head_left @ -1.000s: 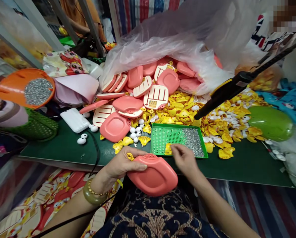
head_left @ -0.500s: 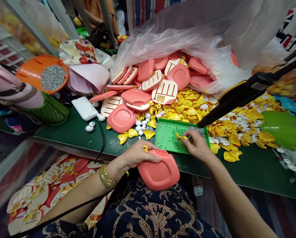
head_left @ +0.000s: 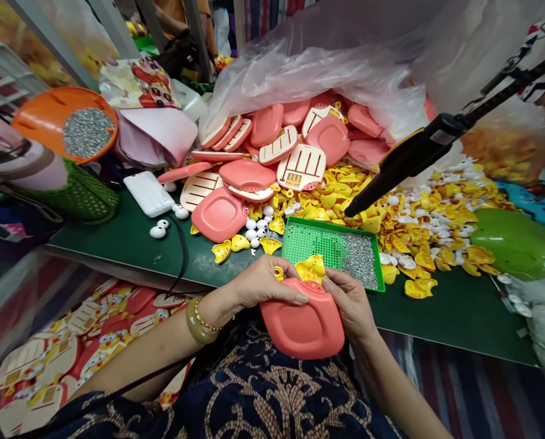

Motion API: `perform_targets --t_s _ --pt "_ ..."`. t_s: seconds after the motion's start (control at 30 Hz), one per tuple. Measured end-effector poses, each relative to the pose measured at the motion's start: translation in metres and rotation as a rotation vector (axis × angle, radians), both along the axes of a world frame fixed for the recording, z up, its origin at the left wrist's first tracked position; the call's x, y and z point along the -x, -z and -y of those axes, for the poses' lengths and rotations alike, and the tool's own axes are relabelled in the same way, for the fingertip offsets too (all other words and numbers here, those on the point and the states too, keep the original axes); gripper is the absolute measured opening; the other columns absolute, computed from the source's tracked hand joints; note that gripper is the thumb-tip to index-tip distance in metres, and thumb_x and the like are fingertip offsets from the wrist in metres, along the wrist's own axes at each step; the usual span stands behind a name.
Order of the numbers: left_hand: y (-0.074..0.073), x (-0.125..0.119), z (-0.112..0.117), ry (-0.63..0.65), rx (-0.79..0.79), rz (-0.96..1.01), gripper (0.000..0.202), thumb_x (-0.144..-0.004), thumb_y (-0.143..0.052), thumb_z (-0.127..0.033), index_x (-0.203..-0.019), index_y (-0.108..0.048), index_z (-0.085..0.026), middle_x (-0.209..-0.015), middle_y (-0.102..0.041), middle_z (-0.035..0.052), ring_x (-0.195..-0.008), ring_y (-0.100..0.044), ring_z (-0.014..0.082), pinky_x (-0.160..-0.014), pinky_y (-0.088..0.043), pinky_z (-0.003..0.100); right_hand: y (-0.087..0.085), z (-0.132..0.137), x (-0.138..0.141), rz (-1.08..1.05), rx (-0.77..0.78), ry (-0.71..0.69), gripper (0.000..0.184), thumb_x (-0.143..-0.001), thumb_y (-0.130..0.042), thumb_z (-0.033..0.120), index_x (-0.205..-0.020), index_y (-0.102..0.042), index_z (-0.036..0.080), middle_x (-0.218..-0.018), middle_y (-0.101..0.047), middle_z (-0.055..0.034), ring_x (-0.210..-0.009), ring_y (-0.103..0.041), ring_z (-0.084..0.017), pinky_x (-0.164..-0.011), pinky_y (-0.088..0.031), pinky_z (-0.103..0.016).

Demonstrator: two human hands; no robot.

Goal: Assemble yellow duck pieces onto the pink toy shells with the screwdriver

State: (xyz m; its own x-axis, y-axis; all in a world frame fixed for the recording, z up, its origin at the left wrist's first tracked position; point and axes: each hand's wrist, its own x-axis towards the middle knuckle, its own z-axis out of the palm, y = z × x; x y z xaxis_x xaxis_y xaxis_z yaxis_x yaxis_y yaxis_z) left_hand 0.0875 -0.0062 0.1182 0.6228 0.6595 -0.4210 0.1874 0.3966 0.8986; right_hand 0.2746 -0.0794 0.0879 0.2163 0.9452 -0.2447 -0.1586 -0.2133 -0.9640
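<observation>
A rounded coral-pink plastic casing [head_left: 302,326] is held in front of my body. My left hand [head_left: 261,283] grips its upper left part, thumb on the face, with a small yellow ring [head_left: 278,273] by the fingers. My right hand [head_left: 349,299] pinches a hollow yellow plastic piece [head_left: 311,269] against the casing's top edge, near its small dark holes. Whether the two parts are joined cannot be seen. Just beyond lies a green perforated tray [head_left: 316,241] with a heap of small silver screws [head_left: 360,259] at its right end.
A black electric screwdriver [head_left: 391,167] hangs over the tray. Behind are piled pink casings [head_left: 330,140], yellow pieces [head_left: 345,186] and white eyeballs [head_left: 250,235]. An orange bowl [head_left: 39,119] of screws, a white box [head_left: 148,193] and a green balloon-like object [head_left: 514,244] stand around.
My right hand has come from over the tray to the casing, bringing the yellow piece to its top edge. My left hand still holds the casing. The view has shifted slightly.
</observation>
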Motion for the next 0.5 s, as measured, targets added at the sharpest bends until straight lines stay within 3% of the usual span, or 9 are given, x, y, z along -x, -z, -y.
perform_targets --t_s 0.23,0.5 --pt "-0.004 0.0 0.002 -0.036 -0.024 -0.03 0.034 -0.048 -0.085 -0.037 -0.065 -0.066 -0.014 -0.061 -0.06 -0.0018 -0.056 -0.049 0.01 -0.053 -0.036 0.022 0.008 0.007 -0.002 0.103 -0.136 0.029 0.024 -0.066 -0.075 0.047 -0.079 -0.076 0.026 -0.092 -0.075 -0.0082 -0.095 -0.069 -0.026 -0.089 -0.052 -0.047" --pt "-0.009 -0.001 0.005 -0.09 0.028 -0.081 0.037 -0.044 -0.086 -0.037 -0.061 -0.062 -0.014 -0.057 -0.055 -0.003 -0.053 -0.045 0.0092 -0.051 -0.032 0.022 0.002 0.013 -0.001 0.27 -0.263 0.066 0.018 -0.074 -0.069 0.042 -0.079 -0.075 0.026 -0.087 -0.076 -0.0067 -0.085 -0.071 -0.024 -0.081 -0.056 -0.045"
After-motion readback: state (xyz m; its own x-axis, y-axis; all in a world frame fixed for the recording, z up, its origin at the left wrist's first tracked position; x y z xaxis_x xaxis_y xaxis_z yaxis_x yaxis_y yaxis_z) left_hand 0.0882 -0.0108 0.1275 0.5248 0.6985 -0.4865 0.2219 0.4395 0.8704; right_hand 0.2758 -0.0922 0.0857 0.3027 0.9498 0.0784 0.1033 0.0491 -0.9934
